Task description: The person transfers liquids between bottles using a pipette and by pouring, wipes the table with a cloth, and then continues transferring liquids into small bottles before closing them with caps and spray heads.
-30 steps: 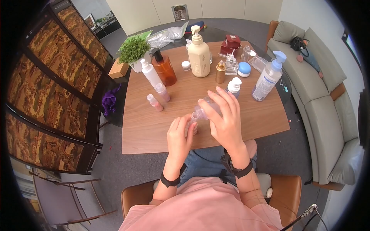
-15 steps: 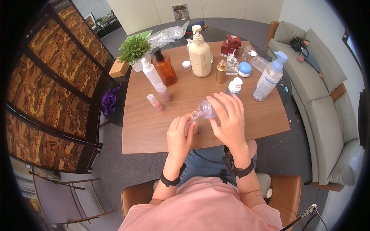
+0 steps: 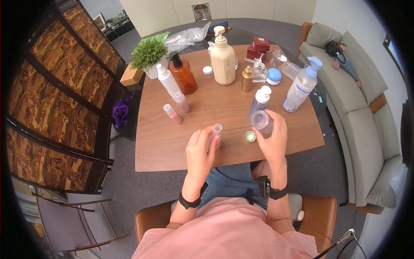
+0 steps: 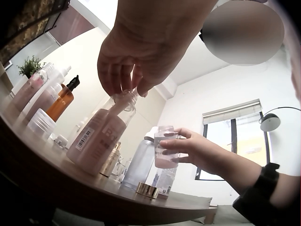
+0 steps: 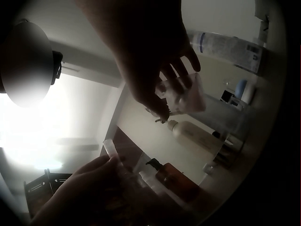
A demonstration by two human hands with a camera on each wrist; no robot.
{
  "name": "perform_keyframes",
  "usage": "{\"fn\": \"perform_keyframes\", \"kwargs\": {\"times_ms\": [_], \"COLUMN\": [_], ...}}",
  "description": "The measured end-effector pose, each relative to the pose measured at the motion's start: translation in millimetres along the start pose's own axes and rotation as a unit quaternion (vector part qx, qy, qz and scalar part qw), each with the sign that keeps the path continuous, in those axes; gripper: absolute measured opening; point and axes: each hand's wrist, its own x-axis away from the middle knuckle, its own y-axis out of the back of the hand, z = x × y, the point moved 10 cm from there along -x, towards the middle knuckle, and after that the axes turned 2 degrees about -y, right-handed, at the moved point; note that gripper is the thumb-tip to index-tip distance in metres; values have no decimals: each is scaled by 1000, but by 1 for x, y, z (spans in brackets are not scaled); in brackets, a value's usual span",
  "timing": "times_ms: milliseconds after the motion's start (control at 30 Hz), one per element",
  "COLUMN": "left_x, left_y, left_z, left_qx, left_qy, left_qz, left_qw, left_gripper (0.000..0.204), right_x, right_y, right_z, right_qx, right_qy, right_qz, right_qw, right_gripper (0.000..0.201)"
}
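My left hand (image 3: 199, 149) grips a slim clear bottle (image 3: 217, 128) by its upper part, its round open mouth facing up. Pink shows lower down in the left wrist view, around a pink labelled bottle body (image 4: 96, 141); how these parts join is partly hidden. My right hand (image 3: 274, 137) holds a small clear open-mouthed bottle (image 4: 166, 147) between thumb and fingers, nearly upright and raised above the table, with some pink liquid in its bottom. Just left of that hand lies a small round gold-green cap (image 3: 250, 136). A white-topped pump bottle (image 3: 259, 102) stands right behind the held bottle.
Two small pink bottles, one of them a spray bottle (image 3: 172, 114), stand on the wooden table (image 3: 164, 149) at left. Farther back are an amber pump bottle (image 3: 183, 77), a large cream pump bottle (image 3: 223, 64) and a potted plant (image 3: 149, 54). A blue-topped pump bottle (image 3: 300, 88) stands at right.
My right hand has moved away to the right with the small clear bottle, turning it from tilted at the slim bottle's mouth to nearly upright. The left hand has stayed in place.
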Motion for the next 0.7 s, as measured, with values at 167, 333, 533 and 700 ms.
{"fn": "perform_keyframes", "kwargs": {"times_ms": [167, 333, 533, 700], "left_x": [0, 0, 0, 0], "left_y": [-1, -1, -1, 0], "left_z": [0, -2, -1, 0], "left_qx": [-1, 2, 2, 0], "left_qy": [10, -10, -7, -6], "left_qz": [6, -5, -5, -7], "left_qw": [1000, 1000, 1000, 1000], "left_gripper": [17, 19, 19, 19], "right_x": [4, 3, 4, 6], "right_y": [0, 0, -5, -9], "right_z": [-14, -11, -5, -9], "right_qx": [-22, -20, -19, -21], "right_qy": [-34, -28, -11, -26], "right_qz": [-4, -6, 5, 10], "right_qw": [999, 999, 1000, 999], "right_gripper": [58, 57, 58, 58]}}
